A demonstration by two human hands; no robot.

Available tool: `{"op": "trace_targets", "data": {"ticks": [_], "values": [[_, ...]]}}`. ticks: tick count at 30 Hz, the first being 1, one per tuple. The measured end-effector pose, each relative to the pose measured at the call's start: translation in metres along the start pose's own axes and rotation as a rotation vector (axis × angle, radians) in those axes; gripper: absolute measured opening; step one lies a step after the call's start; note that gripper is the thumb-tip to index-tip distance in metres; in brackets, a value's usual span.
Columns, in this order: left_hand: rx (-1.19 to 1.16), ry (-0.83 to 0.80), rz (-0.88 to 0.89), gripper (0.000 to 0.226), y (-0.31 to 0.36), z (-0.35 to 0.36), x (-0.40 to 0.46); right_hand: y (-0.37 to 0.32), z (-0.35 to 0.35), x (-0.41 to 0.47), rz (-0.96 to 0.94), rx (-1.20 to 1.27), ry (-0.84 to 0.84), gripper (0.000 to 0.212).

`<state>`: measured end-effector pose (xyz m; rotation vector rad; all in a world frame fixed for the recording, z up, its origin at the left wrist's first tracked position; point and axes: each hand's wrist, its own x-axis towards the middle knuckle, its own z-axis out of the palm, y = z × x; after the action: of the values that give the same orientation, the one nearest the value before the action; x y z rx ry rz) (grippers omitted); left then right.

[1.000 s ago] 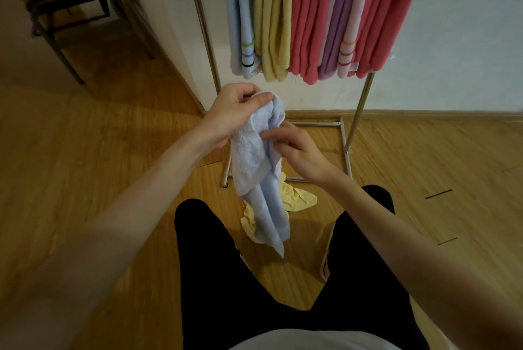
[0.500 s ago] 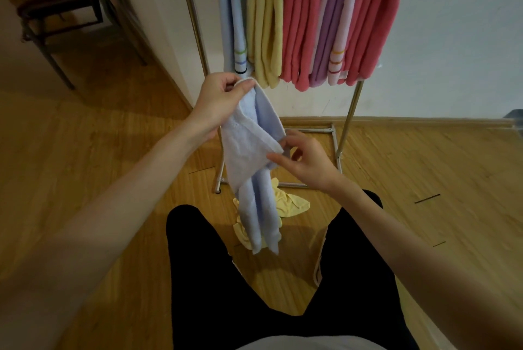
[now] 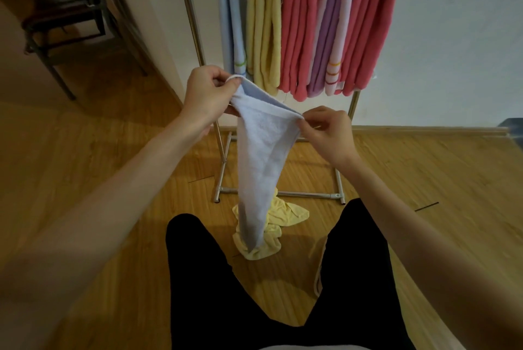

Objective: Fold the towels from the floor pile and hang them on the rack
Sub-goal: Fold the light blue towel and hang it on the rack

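Note:
A light blue towel [image 3: 261,151] hangs in front of me, its top edge stretched between both hands. My left hand [image 3: 205,93] pinches the upper left corner, raised higher. My right hand [image 3: 325,130] pinches the right corner, lower. The towel's tail drops down to a crumpled yellow towel [image 3: 278,221] on the wooden floor between my knees. Behind stands the metal rack [image 3: 192,18] with blue, yellow, pink and purple folded towels [image 3: 300,24] hung over its bar.
The rack's base bars [image 3: 308,194] lie on the floor just past the yellow towel. A white wall stands behind the rack. A dark metal-legged chair or table [image 3: 56,27] is at far left. My legs in black trousers [image 3: 203,279] fill the lower view.
My hands have drawn apart, spreading the towel's top edge wider. The right hand slid from the middle of the towel out to its corner.

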<state>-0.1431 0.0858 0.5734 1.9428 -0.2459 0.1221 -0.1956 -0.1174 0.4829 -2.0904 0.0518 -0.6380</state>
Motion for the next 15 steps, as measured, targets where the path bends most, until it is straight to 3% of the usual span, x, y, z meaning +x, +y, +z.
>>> {"op": "trace_targets", "data": {"ticks": [4,9,15], "values": [[0.075,0.032,0.034,0.01,0.004,-0.008,0.002,-0.005,-0.004,0.016,0.012,0.018,0.063,0.013],[0.319,0.138,0.209,0.009,0.013,-0.019,0.006,-0.028,-0.013,0.033,-0.03,0.051,0.102,0.015],[0.405,0.287,0.395,0.013,0.043,-0.036,0.021,-0.069,-0.034,0.063,-0.084,0.186,0.275,0.012]]}}
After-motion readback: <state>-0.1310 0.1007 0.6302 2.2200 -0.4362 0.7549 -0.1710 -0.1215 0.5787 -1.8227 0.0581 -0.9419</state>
